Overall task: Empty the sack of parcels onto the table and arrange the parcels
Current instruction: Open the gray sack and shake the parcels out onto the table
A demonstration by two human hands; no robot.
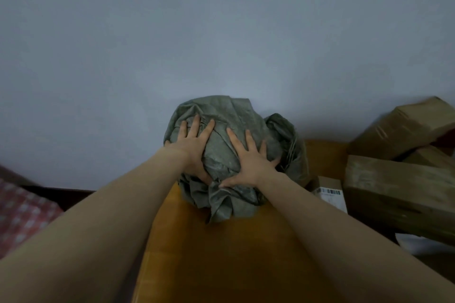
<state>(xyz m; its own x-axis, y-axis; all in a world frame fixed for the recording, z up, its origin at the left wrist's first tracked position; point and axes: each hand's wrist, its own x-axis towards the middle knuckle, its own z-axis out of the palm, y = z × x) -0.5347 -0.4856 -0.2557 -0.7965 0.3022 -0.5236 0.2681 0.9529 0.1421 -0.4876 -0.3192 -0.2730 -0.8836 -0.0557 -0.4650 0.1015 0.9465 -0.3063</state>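
At the far edge of the table [221, 241], I press my left hand [194, 145] and right hand [248, 158], fingers spread flat, on the sack [229, 110]. Heaped parcels [394, 184] lie to its right, nearer my right hand.

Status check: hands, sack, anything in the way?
Left hand and right hand both open, flat on the sack. Sack crumpled on the table against the wall. Boxed parcels piled at right, clear of the hands.
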